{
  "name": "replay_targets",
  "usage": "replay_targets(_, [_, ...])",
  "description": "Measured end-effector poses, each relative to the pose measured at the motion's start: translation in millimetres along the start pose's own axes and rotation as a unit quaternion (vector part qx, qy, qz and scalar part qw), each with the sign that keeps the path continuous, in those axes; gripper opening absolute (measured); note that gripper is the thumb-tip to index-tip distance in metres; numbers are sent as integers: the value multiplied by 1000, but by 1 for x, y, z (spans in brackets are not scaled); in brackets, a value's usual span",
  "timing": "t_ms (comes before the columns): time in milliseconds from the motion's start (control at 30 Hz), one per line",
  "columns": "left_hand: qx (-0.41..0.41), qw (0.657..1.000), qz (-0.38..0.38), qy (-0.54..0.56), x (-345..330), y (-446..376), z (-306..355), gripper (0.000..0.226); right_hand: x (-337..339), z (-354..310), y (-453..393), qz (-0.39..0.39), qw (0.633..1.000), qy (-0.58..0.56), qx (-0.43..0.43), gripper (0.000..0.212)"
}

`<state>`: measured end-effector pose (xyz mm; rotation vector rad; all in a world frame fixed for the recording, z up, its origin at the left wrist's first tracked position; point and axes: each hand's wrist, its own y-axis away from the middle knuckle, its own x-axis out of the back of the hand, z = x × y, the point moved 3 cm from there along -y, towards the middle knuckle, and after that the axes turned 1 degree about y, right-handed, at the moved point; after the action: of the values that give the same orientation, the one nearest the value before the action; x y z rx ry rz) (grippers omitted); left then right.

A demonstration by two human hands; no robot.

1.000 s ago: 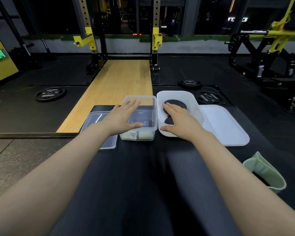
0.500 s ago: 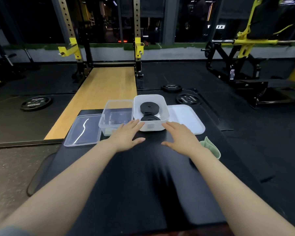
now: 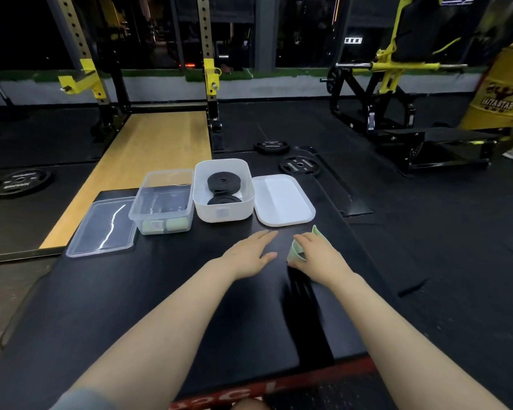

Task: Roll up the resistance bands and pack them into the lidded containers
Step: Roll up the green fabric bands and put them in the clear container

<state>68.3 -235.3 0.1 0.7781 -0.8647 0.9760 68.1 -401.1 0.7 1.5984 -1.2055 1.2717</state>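
- Right now both bare hands are hovering low over a black padded bench, past its middle twd the far end.
- Left hand is lying flat, fingers straight & relaxed, holding nothing.
- Right hand is resting on a pale green band near the bench's right edge; fingers are reaching over it, but can't tell if they're actually gripping.
- White container is sitting at the far end w/ two rolled black bands inside; its white lid is lying just beside it at the far right corner.
- Clear container is touching the white one's left side, showing green rolls at its near wall; clear lid is lying at the far left corner.
- Room is looking like a dim gym: wood platform running under a black/yellow rack, weight plates lying on the dark rubber floor, yellow machine standing far right.
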Motion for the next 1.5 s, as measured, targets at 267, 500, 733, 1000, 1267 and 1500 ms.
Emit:
replay_targets(267, [9, 998, -29, 47, -22, -17, 10, 52, -26, 6, -8, -39, 996, 58, -47, 34])
replay_targets(500, [71, 986, 8, 151, -35, -29, 4, 54, -34, 4, -4, 0, 996, 94, -9, 30])
replay_targets(733, [42, 991, 4, 129, -29, -24, -1, 51, -48, -15, -4, 38, 994, 76, 71, 40])
replay_targets(1000, [203, 945, 93, 241, -19, -12, -41, 15, -58, -62, -9, 38, 991, 73, 106, 34])
replay_targets(1267, [234, 897, 225, 299, -3, 6, -91, 45, -64, -98, -20, 7, 993, 73, 97, 23])
replay_targets(1500, [241, 787, 298, 484, 12, 23, -127, 37, -68, -111, -23, -95, 988, -112, 37, 40])
